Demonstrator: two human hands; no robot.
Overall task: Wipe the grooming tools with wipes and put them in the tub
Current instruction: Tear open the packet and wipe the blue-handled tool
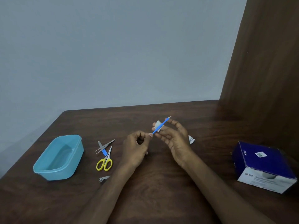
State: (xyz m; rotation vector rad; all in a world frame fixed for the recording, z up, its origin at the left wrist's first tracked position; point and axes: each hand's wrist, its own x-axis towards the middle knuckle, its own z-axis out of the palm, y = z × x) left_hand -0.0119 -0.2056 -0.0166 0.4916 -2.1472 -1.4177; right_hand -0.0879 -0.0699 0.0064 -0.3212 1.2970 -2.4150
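Item: blue-handled grooming tool (pixel 159 126), slim stick form, metal tip at the far end. Held above the counter (pixel 161 167), between both hands.

Grip, left hand (pixel 137 147): thumb and forefinger pinch the near, lower end of the handle; the other fingers curl in.
Grip, right hand (pixel 173 138): fingers curl around the white wipe (pixel 157 125), which is pressed against the mid-shaft; a fingertip touches the handle near the metal tip.

Orientation: long axis runs diagonally, from the left pinch up and away to the right; the metal tip points away from the person, toward the wall.

Handling, judged: light, stiff, narrow enough to roll or slip under a damp wipe. Best held at the plastic handle end, as the left hand does, leaving the shaft free for wiping. The fine tip looks sharp or easily bent, so avoid it.

Also present: blue tub (pixel 59 159), well left of the left hand, looks empty. Between tub and left hand: tweezers (pixel 106 145), nail file (pixel 102 148), yellow scissors (pixel 105 162), nail clipper (pixel 104 178). Torn sachet (pixel 191 140) just beyond the right hand. Wipe box (pixel 262 167) far right.
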